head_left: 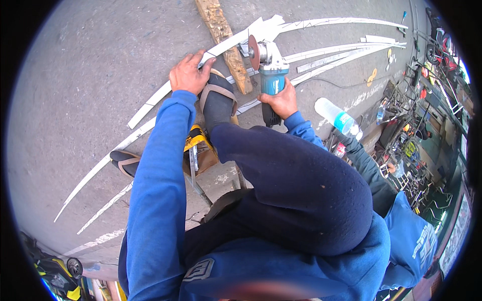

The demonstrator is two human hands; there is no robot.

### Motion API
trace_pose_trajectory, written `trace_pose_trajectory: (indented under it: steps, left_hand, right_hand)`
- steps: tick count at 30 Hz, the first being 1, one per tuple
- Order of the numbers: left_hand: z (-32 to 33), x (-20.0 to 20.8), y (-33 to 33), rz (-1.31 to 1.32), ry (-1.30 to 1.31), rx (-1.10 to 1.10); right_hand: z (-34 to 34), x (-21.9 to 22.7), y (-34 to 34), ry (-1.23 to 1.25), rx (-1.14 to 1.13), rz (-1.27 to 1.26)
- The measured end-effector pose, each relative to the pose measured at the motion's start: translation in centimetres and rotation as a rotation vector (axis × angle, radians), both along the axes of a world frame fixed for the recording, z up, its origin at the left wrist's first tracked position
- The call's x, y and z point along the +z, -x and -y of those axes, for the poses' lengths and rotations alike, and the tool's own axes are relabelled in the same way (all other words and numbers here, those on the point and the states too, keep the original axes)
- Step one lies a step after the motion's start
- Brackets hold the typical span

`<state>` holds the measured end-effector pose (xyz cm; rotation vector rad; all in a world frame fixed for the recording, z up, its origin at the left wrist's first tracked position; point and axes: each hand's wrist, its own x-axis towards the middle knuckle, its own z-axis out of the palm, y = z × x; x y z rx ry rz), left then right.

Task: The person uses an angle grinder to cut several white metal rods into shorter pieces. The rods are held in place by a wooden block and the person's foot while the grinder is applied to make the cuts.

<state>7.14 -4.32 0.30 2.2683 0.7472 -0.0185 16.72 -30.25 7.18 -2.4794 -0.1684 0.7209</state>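
Note:
My left hand (191,72) is closed on a long white metal strip (226,46) with dark markings, its thumb pointing along the strip. The strip lies across a worn wooden beam (215,22) on the ground. In my right hand (282,102) is a teal-bodied angle grinder (272,83), gripped around its body. Its reddish-brown disc (254,52) stands close to the strip, above the beam. Whether the disc is spinning cannot be told. My sandalled foot (218,98) is beside my left hand, next to the strip and the beam's near end.
More white strips (341,50) spread over the grey ground on both sides. A plastic bottle (334,114) is right of the grinder, near another person's dark sleeve (369,165). A thin cable (326,82) runs rightward. Metal frames and clutter (411,160) line the right; a yellow-black object (195,138) sits below my foot.

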Motion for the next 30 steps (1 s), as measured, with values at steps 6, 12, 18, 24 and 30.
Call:
trace_pose_trajectory:
  steps: [6,12,18,24,30]
  left_hand:
    - [0.0,-0.2,0.1,0.012,-0.007,-0.004]
    - [0.1,-0.1,0.1,0.052,-0.006,0.014]
    - [0.1,-0.3,0.2,0.064,-0.012,0.028]
    - [0.1,-0.5,0.2,0.053,-0.028,0.028]
    - [0.2,-0.6,0.2,0.023,-0.007,0.029]
  right_hand:
    - [-1.6,1.9,-0.2,-0.035,-0.041,-0.088]
    - [-1.8,1.9,-0.5,-0.038,-0.026,-0.096]
    - [-2.3,2.4,-1.1,-0.034,-0.025,-0.104]
    - [-1.3,0.5,-1.0,0.077,0.034,0.027]
    - [-1.7,1.1,-1.3,-0.023,-0.017,-0.064]
